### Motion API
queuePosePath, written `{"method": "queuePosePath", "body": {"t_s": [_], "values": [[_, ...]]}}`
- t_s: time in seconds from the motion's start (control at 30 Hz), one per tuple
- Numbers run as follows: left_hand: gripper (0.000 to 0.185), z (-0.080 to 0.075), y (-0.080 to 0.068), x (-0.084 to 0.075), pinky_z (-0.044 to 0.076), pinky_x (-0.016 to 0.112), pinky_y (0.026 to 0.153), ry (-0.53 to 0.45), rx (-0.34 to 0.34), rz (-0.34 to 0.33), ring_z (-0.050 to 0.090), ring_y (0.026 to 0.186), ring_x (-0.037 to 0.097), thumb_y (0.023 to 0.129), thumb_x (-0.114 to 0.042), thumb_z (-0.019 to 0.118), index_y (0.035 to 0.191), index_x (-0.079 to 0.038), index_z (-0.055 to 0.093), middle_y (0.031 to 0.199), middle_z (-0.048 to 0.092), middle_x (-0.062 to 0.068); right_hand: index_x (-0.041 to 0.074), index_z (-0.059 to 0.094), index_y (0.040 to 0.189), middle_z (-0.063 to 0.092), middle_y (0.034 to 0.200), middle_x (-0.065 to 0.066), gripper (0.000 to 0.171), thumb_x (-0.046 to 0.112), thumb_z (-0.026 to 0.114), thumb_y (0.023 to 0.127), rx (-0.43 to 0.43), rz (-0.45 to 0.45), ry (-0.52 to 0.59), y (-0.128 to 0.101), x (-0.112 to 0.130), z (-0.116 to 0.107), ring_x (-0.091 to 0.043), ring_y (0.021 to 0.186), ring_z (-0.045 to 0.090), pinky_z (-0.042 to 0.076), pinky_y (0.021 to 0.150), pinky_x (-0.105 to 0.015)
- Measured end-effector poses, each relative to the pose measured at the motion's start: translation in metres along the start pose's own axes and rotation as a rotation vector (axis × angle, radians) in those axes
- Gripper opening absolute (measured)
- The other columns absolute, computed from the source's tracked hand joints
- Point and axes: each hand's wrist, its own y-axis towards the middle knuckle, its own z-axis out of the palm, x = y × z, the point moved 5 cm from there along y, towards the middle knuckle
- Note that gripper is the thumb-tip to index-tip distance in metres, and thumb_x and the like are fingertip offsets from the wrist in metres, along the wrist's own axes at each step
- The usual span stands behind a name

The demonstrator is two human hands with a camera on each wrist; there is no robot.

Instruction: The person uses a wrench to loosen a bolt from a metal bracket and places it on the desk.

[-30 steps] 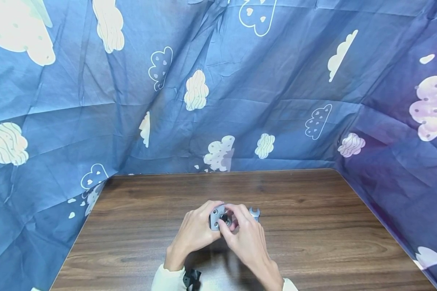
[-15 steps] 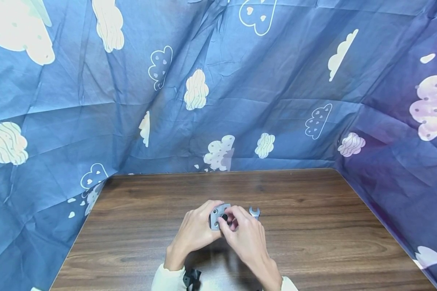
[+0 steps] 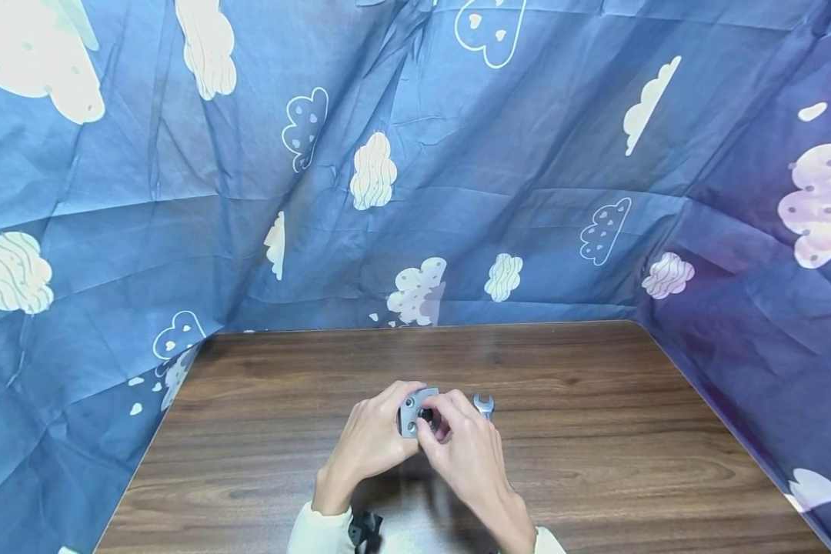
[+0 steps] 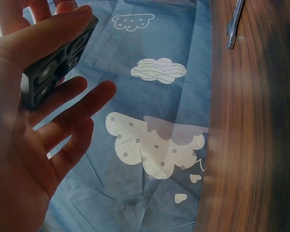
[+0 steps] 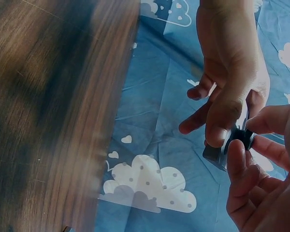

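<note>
Above the wooden table [image 3: 595,462], grey block [image 3: 411,413] between left hand [image 3: 370,442] and right hand [image 3: 467,454].

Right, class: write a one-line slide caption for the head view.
Left hand holds a grey metal block while right hand pinches its black knob, spanner beside.

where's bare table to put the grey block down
Bare wood lies left of the left hand toward the curtain, right of the wrench to the table edge, and behind the hands. It is crowded only where both hands hold the grey block.
</note>
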Motion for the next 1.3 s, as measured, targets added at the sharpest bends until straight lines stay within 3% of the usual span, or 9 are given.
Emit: {"method": "queuePosePath", "body": {"t_s": [0.73,0.93,1.13,1.3], "values": [[0.057,-0.0004,0.0001,-0.0005,0.051,0.024,0.063,0.010,-0.011,0.016,0.062,0.074,0.004,0.071,-0.034,0.082,0.123,-0.019,0.063,0.109,0.068,-0.008,0.017,0.073,0.096,0.061,0.094,0.009,0.027,0.005,0.075,0.072,0.013,-0.052,0.017,-0.0011,0.0013,0.0015,-0.004,0.065,0.059,0.041,0.052,-0.016],[0.058,-0.0002,0.0001,-0.0003,0.050,0.023,0.061,0.001,-0.005,0.003,0.061,0.073,0.004,0.071,-0.034,0.082,0.123,-0.019,0.063,0.109,0.068,-0.008,0.017,0.073,0.097,0.060,0.099,0.007,0.027,0.005,0.073,0.073,0.009,-0.060,0.050,-0.0016,0.0004,0.0015,0.001,0.065,0.056,0.040,0.052,-0.014],[0.062,0.0003,-0.0001,-0.0002,0.050,0.024,0.062,0.007,-0.001,-0.005,0.061,0.072,0.005,0.067,-0.032,0.083,0.124,-0.019,0.063,0.109,0.069,-0.008,0.016,0.071,0.102,0.060,0.093,0.007,0.026,0.015,0.078,0.076,0.003,0.006,0.031,-0.0012,-0.0019,0.0004,0.000,0.064,0.055,0.039,0.052,-0.017],[0.065,0.0003,0.0003,-0.0008,0.052,0.026,0.064,0.008,-0.004,-0.005,0.063,0.075,0.005,0.065,-0.034,0.085,0.124,-0.020,0.063,0.109,0.069,-0.008,0.017,0.068,0.096,0.060,0.083,0.011,0.022,0.025,0.080,0.079,0.008,0.095,-0.025,-0.0008,-0.0037,-0.0007,0.000,0.061,0.053,0.040,0.053,-0.019]]}}
